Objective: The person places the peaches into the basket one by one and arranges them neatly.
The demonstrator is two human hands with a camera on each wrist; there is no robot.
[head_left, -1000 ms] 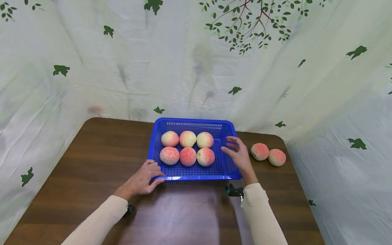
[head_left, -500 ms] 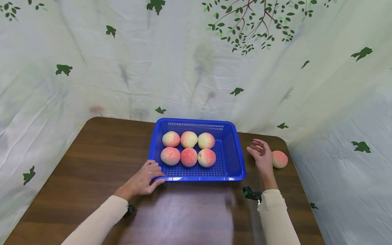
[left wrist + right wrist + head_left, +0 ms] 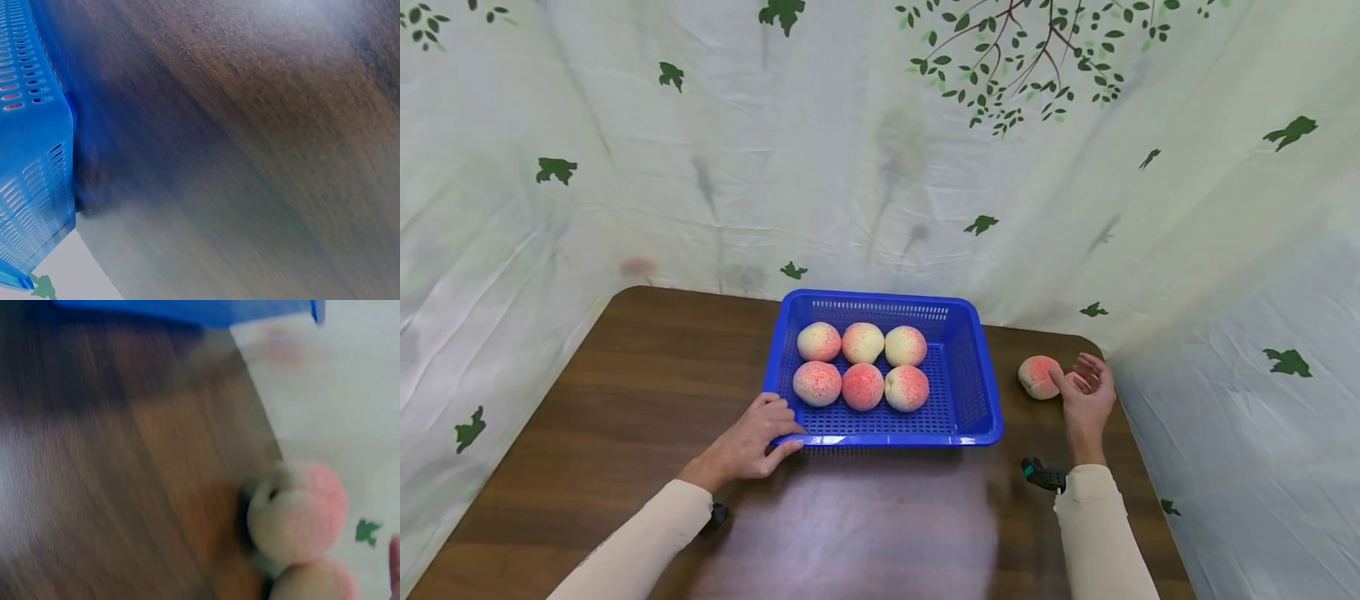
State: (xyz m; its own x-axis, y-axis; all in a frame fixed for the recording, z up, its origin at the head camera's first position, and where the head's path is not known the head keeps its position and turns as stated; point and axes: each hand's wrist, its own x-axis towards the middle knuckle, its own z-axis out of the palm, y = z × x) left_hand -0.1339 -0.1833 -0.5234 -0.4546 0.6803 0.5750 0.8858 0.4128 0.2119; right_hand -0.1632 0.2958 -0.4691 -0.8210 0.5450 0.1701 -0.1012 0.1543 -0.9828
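At the near left corner of a blue plastic basket (image 3: 887,439), my left hand (image 3: 752,437) grips the rim, thumb in front and fingers over the side. Two rows of pink-and-cream peaches (image 3: 862,387) sit inside the basket. On the table's right side, my right hand (image 3: 1087,408) reaches over a peach, its thumb and fingers spread apart around it and covering most of it. Another peach (image 3: 1036,377) lies just left of that hand. The right wrist view shows two peaches together, the upper peach (image 3: 300,512) whole, with a fingertip (image 3: 395,569) apart from them at the right edge.
The brown wooden table (image 3: 647,383) has its right edge close beside my right hand. Behind it hangs a pale curtain (image 3: 850,167) printed with leaves, close to the basket's far side. The basket's perforated wall (image 3: 37,181) fills the left of the left wrist view.
My right hand has moved right, from over the basket's right side, past the nearer loose peach, to the far right one. My left hand has stayed on the rim.
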